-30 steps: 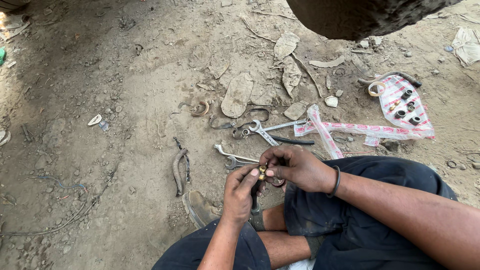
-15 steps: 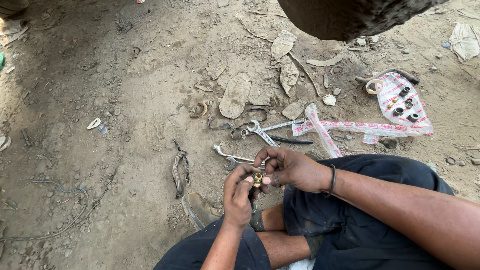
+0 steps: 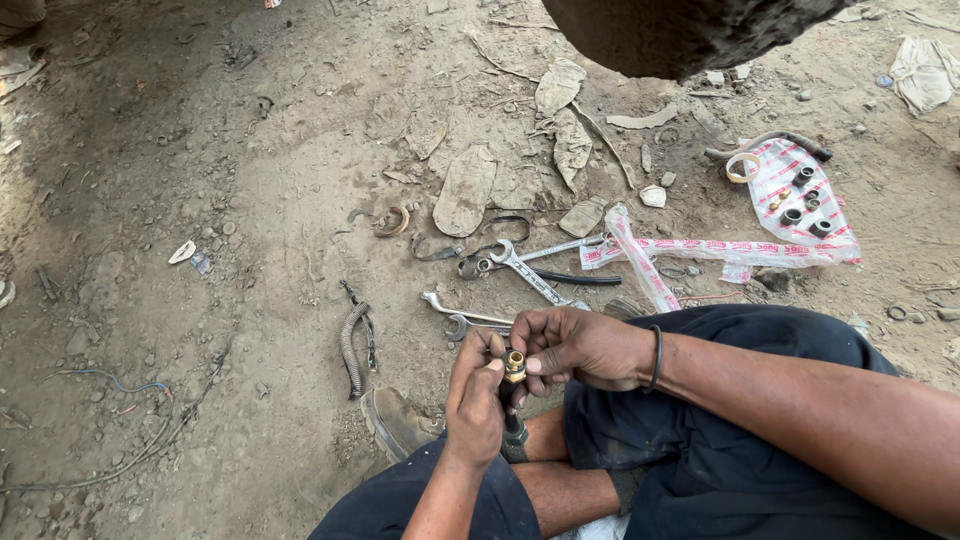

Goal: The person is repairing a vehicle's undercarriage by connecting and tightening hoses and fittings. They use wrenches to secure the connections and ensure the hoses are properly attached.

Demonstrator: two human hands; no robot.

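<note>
Both hands meet on a small brass fitting (image 3: 514,363): the left hand (image 3: 478,400) pinches it from below, the right hand (image 3: 580,345) closes fingertips on its side. Just beyond the grip lie wrenches (image 3: 520,265) on the dirt ground (image 3: 250,180); farther right, a plastic sheet (image 3: 790,200) with small parts.

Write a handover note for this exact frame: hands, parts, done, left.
Left hand: fingers pinch the brass fitting on the end of a dark hose.
Right hand: fingers touch the fitting from the other side.
Spanners lie on the dirt ahead; small rings sit on the plastic sheet at right.
Done: fitting sits on the hose end.
Left: how tight it is cannot be told; spanners are untouched.
</note>
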